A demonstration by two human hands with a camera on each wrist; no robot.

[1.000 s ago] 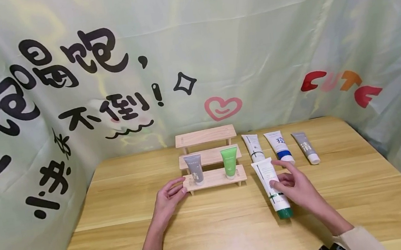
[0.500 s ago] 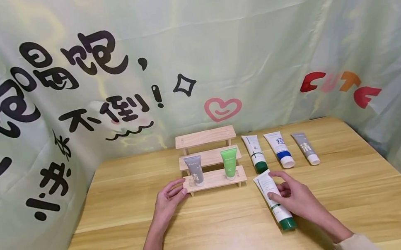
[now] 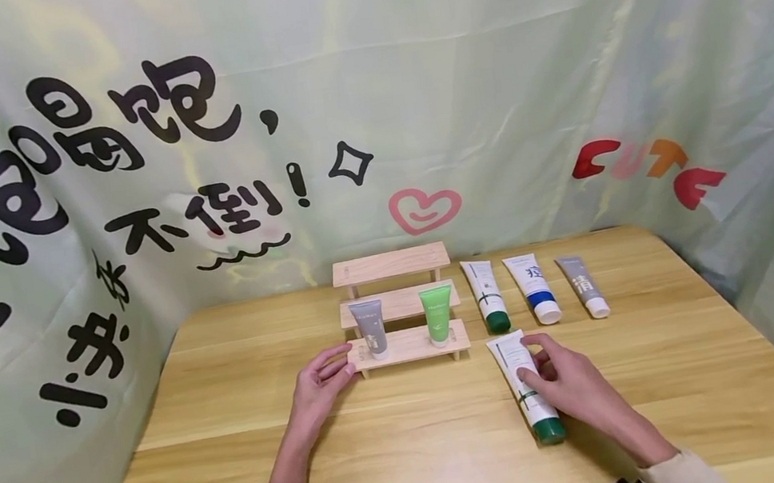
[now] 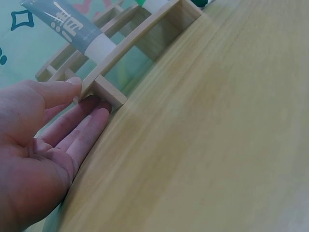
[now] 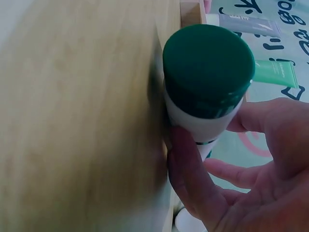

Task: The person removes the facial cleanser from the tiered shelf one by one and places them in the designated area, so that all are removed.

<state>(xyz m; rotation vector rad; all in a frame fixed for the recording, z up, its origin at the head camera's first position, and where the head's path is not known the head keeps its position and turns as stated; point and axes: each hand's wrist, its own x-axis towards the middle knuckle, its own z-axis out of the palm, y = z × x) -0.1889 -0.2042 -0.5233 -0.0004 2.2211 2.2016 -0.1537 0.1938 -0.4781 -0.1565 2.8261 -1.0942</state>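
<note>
1. The right hand (image 3: pixel 574 380) holds a white tube (image 3: pixel 519 374) with a dark green cap (image 3: pixel 550 431), at the right of the scene; its thumb and fingers are clamped on the tube's sides.
2. That tube slants over the near part of the table (image 3: pixel 421 463), cap end nearest the person, flat end pointing far and slightly left. Whether it touches the wood, I cannot tell.
3. The left hand (image 3: pixel 317 391) grips the left end of the lowest, nearest step of a three-step wooden stand (image 3: pixel 407 346). Thumb and fingers close on that end, the fingers reaching beneath the board beside a leg.
4. On the same step, a grey-purple tube (image 3: pixel 371 330) stands upright on its cap at left, and a bright green tube (image 3: pixel 437 314) likewise at right, well apart.
5. Right of the stand, three tubes lie in a row on the far part of the table: a green-capped tube (image 3: pixel 486 295), a blue-banded tube (image 3: pixel 534 288) in the middle, and a slim grey tube (image 3: pixel 583 286) farthest right. Their caps point near.
6. Beyond the table hangs a pale printed curtain (image 3: pixel 457 104).
</note>
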